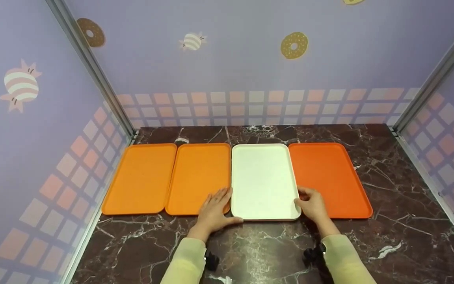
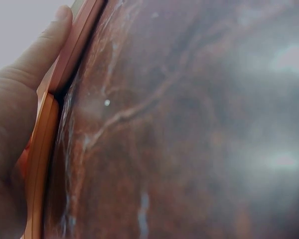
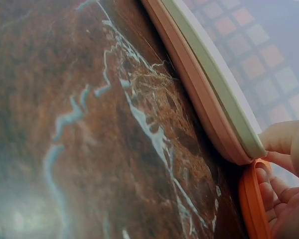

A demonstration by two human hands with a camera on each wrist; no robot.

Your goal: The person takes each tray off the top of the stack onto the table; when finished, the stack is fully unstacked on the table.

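A white tray [image 1: 264, 181] lies in the row on the table; in the right wrist view its pale rim [image 3: 214, 74] sits on top of a pinkish tray [image 3: 189, 84]. My left hand [image 1: 214, 211] rests at the white tray's near left corner with fingers extended, the fingertips by its left edge and the thumb along its front edge. At the right edge, near the front corner, my right hand [image 1: 313, 205] pinches the white tray between thumb and fingers. An orange tray [image 1: 199, 173] lies under the left hand, and a red-orange tray [image 1: 329, 177] beside the right hand.
Another orange tray [image 1: 142, 177] lies at the far left of the row. The dark marbled table [image 1: 400, 236] is bounded by patterned panels at the back [image 1: 242, 67], left and right.
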